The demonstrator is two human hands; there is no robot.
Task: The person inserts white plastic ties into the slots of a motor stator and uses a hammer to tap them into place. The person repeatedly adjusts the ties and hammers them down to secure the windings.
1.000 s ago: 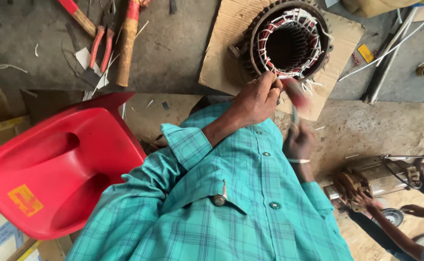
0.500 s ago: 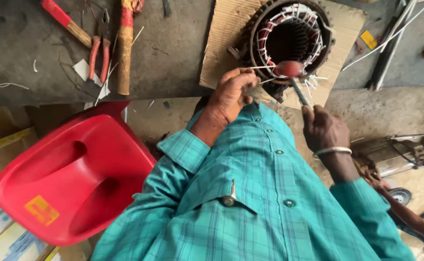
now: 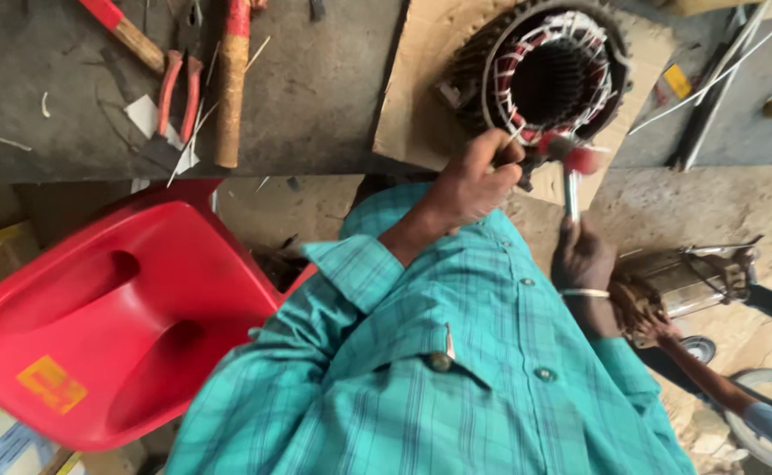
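Left hand (image 3: 474, 180) pinching punch on stator (image 3: 548, 79), right hand (image 3: 584, 259) gripping hammer (image 3: 573, 171); I'd worry glancing blow nicks windings.

Soft daylight, brightest lower right; bench top dim; motion blur throughout; wide-angle edge warp.

Hammer head (image 3: 579, 159) blurred; stator's (image 3: 548, 79) top cut off by edge
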